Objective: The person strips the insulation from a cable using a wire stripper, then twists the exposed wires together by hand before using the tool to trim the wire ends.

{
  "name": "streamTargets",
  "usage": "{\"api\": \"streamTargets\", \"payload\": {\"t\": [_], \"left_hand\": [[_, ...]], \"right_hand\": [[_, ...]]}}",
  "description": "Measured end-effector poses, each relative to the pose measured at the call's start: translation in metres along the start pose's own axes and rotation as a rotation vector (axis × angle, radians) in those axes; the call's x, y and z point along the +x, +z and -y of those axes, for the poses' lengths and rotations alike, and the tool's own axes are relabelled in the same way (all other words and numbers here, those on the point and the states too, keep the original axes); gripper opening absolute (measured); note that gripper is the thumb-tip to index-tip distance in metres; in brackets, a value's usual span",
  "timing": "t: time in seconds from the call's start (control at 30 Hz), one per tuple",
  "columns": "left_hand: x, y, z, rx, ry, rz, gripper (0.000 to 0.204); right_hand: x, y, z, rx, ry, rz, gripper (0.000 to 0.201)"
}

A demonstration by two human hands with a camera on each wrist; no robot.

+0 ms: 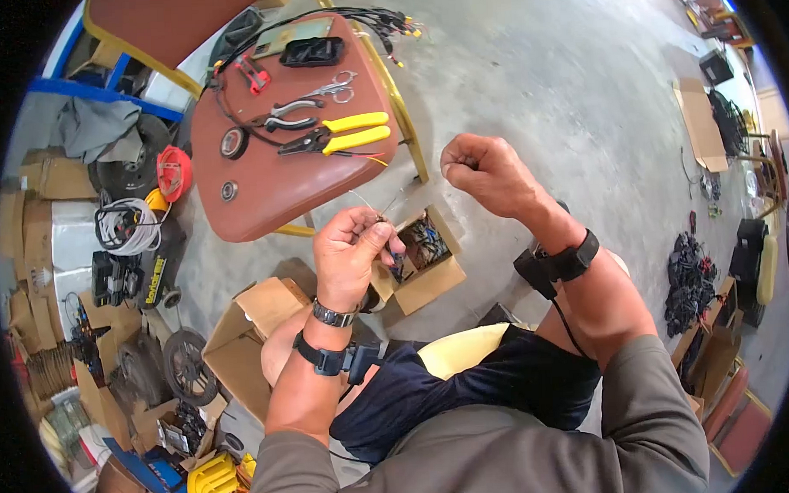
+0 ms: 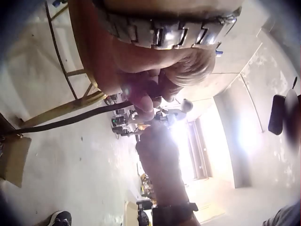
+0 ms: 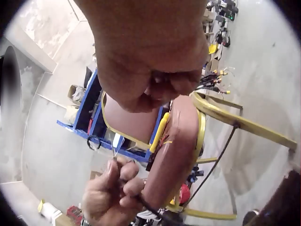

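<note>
My left hand pinches the end of a black cable between thumb and fingers. Thin bare wires stick out past its fingertips. To the right, my right hand is raised in the air apart from the left, its fingers curled in and nothing visible in them. The right wrist view shows this hand from close by, above the left one. A brown chair seat in front bears yellow-handled cutters, grey-black pliers, scissors and a roll of black tape.
Below the hands stands an open cardboard box with small wire scraps. Another open box is by the left leg. Cartons, wheels and a coil of white cable crowd the left side. Black cables lie heaped at right.
</note>
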State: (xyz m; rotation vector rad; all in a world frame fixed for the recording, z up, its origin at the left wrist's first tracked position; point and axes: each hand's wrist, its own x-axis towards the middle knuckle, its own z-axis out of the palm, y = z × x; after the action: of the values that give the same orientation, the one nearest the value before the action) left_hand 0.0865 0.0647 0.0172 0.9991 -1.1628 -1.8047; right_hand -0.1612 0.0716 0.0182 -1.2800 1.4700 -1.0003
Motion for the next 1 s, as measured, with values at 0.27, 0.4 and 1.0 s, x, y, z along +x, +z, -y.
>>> {"api": "streamTargets", "payload": {"t": [0.27, 0.4, 1.0], "left_hand": [[-0.009, -0.014, -0.001, -0.049, -0.005, -0.048, 0.013], [-0.009, -0.013, 0.000, 0.012, 0.004, -0.088, 0.015], [-0.002, 0.000, 0.008, 0.237, 0.128, -0.045, 0.009]], "right_hand": [[0.008, 0.040, 0.004, 0.150, -0.109, 0.126, 0.013], [0.009, 0.043, 0.009, 0.154, -0.033, 0.207, 0.011], [0.052, 0.045, 0.023, -0.480, -0.537, -0.169, 0.050]]}}
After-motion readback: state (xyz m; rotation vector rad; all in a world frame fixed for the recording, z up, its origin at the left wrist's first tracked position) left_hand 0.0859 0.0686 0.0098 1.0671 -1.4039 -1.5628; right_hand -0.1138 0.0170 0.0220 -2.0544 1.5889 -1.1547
